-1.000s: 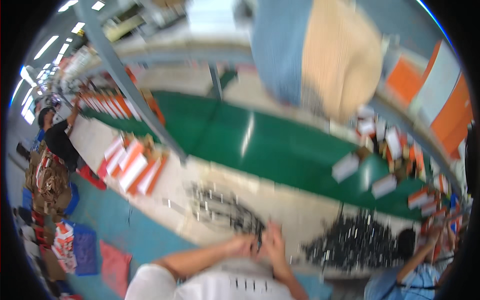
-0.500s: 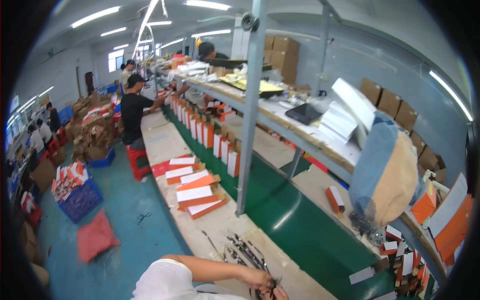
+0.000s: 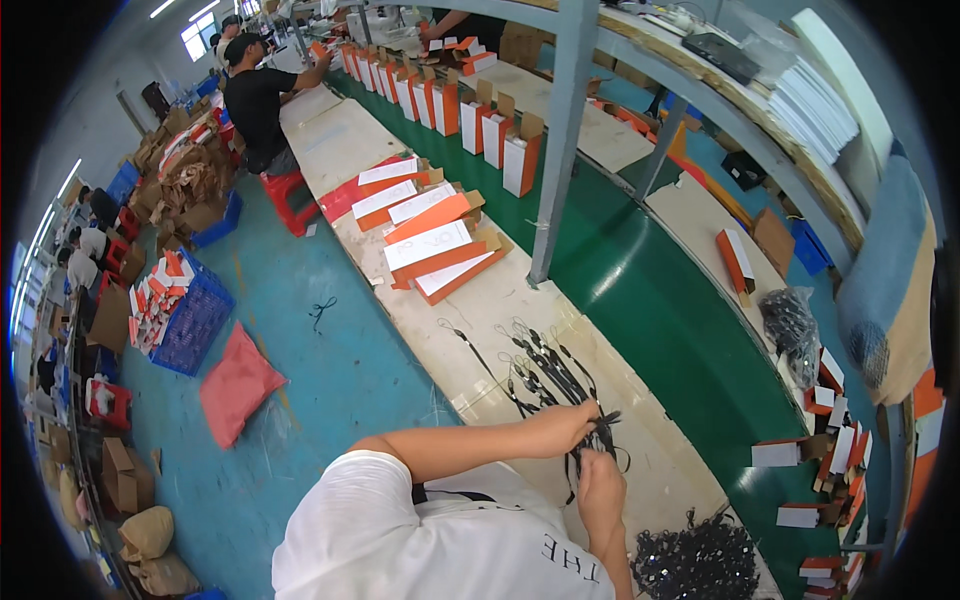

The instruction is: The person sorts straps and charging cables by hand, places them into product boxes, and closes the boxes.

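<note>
Black cords point(image 3: 604, 433) are held bunched over the bench point(image 3: 655, 436), with the grip of left hand point(image 3: 562, 431) and right hand point(image 3: 602, 488) closed on them; tangling could be caused if loose cords point(image 3: 556, 372) are snagged.

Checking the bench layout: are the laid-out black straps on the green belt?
No, the black straps lie on the pale tabletop beside the green belt, near the left hand.

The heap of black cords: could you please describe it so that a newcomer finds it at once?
Find the pale worktable running beside the green belt. At its near end, right of the right forearm, lies the heap. It is tangled, unlike the neighbouring cords laid out lengthwise.
</note>
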A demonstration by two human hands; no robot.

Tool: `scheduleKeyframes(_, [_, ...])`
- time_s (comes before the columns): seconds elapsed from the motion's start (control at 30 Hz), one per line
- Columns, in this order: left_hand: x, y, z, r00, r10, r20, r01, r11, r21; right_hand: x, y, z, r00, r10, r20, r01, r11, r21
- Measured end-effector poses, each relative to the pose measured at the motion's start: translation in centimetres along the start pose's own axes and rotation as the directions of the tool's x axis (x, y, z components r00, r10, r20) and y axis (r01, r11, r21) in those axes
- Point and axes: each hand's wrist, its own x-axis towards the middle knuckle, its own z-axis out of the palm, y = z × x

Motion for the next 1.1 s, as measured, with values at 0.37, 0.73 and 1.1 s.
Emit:
scheduleKeyframes(0.37, [-2.4, -1.5, -2.5, 0.967, 0.143, -0.209, -0.205, 0.926, -0.317, 3.6, -1.0, 5.3, 0.918, 0.382, 0.111, -0.098, -0.052, 0.994])
scheduleKeyframes(0.73, [3.0, -20.7, -25.9, 0.651, -0.33, -0.683, 0.749, 0.426, 0.507, 1.6, 2.9, 2.2, 0.855, 0.515, 0.053, -0.235, 0.296, 0.926])
scheduleKeyframes(1.1, [0.3, -5.9, -8.3, 0.81, 0.451, -0.374, -0.218, 0.825, 0.522, 5.8, -2.9, -1.7, 0.935, 0.34, -0.099, -0.172, 0.68, 0.713])
